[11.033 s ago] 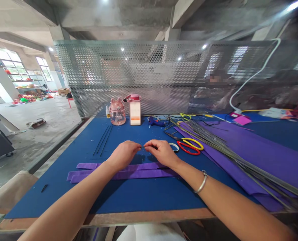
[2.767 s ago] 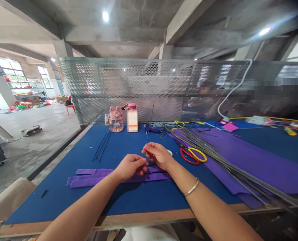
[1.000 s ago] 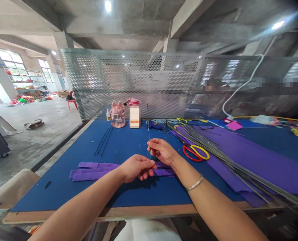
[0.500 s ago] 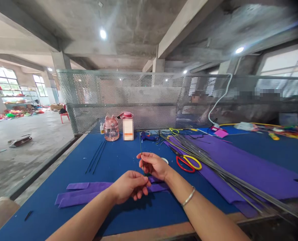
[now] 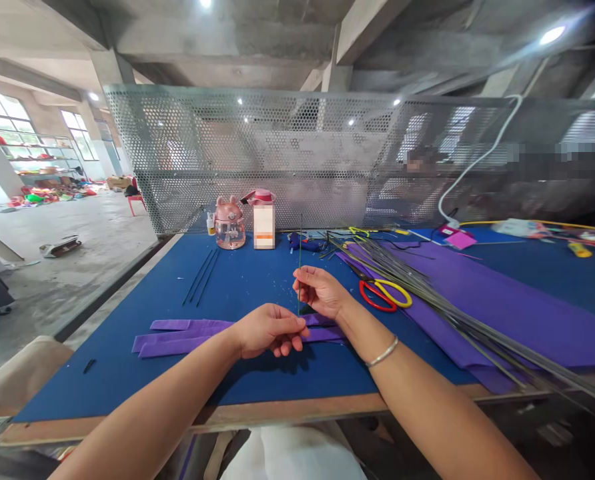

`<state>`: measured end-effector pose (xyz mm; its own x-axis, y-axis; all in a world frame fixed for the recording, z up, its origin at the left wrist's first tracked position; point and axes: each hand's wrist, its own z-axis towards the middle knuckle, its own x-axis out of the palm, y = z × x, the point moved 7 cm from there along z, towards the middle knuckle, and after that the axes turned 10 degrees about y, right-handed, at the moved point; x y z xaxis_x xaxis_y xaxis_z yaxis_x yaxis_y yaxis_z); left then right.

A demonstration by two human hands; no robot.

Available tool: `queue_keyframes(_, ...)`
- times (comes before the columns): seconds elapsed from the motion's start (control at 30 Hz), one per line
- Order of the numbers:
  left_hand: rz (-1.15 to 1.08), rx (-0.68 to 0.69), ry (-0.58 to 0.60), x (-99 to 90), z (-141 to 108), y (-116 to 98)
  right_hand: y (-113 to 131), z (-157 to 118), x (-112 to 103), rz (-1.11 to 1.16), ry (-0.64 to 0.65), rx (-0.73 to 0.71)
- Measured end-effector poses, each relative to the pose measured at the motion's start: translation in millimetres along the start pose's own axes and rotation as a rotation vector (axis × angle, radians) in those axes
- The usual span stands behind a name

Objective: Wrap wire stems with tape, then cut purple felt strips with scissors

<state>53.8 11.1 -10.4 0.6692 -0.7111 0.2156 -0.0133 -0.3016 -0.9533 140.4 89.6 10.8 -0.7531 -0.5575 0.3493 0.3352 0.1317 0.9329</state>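
Observation:
A thin dark green stem (image 5: 300, 247) stands upright between my hands. My right hand (image 5: 320, 292) pinches it partway up, and my left hand (image 5: 272, 330) pinches its lower end just below. Purple strips (image 5: 177, 338) lie on the blue table beneath my hands and run out to both sides, partly hidden by them. Three dark stems (image 5: 201, 277) rest side by side on the table, left of my hands. Scissors (image 5: 385, 295) with red and yellow handles lie to the right, by a bundle of long stems (image 5: 427, 298) on a purple sheet (image 5: 517, 300).
A pink bear-shaped bottle (image 5: 230, 227), a pink-lidded bottle (image 5: 264, 223) and a blue tool (image 5: 305, 243) stand or lie near the back edge. Behind is a perforated metal screen (image 5: 277, 153). A small black piece (image 5: 89, 366) lies at the front left.
The view has tilted down, showing the table's front edge and my lap. Both hands keep their pinch on the upright stem, with little change between them.

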Motion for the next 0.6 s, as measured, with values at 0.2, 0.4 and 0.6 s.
queue_keyframes(0.2,-0.02,-0.028,0.054,4.1,-0.4,2.1,7.3,-2.4,-1.9,0.108,0.012,0.002)
queue_keyframes(0.4,0.034,-0.077,0.091,13.3,0.6,8.6,2.0,-0.7,-2.0,0.022,-0.036,0.024)
queue_keyframes(0.6,0.119,-0.084,0.108,5.3,-4.2,3.3,0.5,-0.5,0.1,0.052,0.0,0.023)
